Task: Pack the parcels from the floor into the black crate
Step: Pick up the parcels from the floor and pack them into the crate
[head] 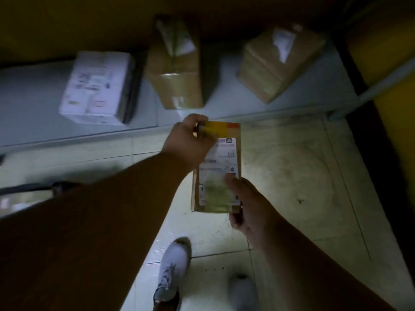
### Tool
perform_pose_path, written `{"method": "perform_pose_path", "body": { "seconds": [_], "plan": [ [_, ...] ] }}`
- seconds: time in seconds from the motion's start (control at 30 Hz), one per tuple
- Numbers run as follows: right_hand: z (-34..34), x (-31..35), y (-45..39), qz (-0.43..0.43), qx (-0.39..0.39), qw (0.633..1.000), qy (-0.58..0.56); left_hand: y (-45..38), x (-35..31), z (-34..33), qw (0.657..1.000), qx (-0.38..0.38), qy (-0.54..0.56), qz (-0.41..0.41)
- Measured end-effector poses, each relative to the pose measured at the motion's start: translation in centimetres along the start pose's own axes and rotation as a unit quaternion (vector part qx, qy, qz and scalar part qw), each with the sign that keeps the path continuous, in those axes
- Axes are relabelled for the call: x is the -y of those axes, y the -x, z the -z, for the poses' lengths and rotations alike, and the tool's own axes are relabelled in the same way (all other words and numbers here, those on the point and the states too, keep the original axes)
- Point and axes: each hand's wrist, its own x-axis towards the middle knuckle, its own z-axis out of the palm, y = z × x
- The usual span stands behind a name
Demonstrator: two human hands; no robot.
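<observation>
You held a flat brown parcel (217, 167) above the tiled floor (292, 176), your left hand (187, 144) gripping its far end and your right hand (249, 205) pinching its near end. Three more parcels sat on a grey ledge (29, 104) beyond.

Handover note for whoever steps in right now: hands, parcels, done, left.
Left hand: grips the top end of the flat brown cardboard parcel with a white shipping label.
Right hand: holds the parcel's bottom end, thumb on the label.
The parcel is held up above the pale tiled floor.
Three more sit on the grey ledge ahead: a white labelled box, a taped brown carton and a second brown carton to its right.
The black crate is not in view, so what is already packed cannot be told.
Left: crate the held parcel, then any others.
</observation>
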Motion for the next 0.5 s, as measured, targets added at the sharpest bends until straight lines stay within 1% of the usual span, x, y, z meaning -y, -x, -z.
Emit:
{"method": "perform_pose_path", "body": {
  "seconds": [0.07,0.13,0.2,0.3,0.37,0.43,0.5],
  "plan": [
    [-3.4,0.9,1.1,0.009,0.039,0.999,0.034,2.7,1.3,3.4,0.991,-0.049,0.108,0.065],
    [-7.1,1.1,1.9,0.018,0.064,0.993,0.101,6.1,3.3,6.3,0.967,-0.073,0.206,0.129],
    [-10.6,0.4,2.7,0.022,0.084,0.981,0.176,9.5,5.9,9.0,0.942,-0.09,0.278,0.161],
    [-15.3,-1.0,4.3,0.015,0.11,0.954,0.28,13.9,9.6,12.9,0.916,-0.141,0.335,0.171],
    [-18.7,-2.3,5.0,-0.007,0.113,0.939,0.324,16.1,12.3,15.2,0.907,-0.152,0.354,0.168],
    [-22.8,-4.2,4.8,-0.028,0.111,0.939,0.323,18.1,14.9,17.5,0.901,-0.156,0.371,0.164],
    [-27.1,-6.6,4.6,-0.033,0.087,0.95,0.299,19.7,17.9,19.8,0.881,-0.188,0.397,0.178]
  ]
}}
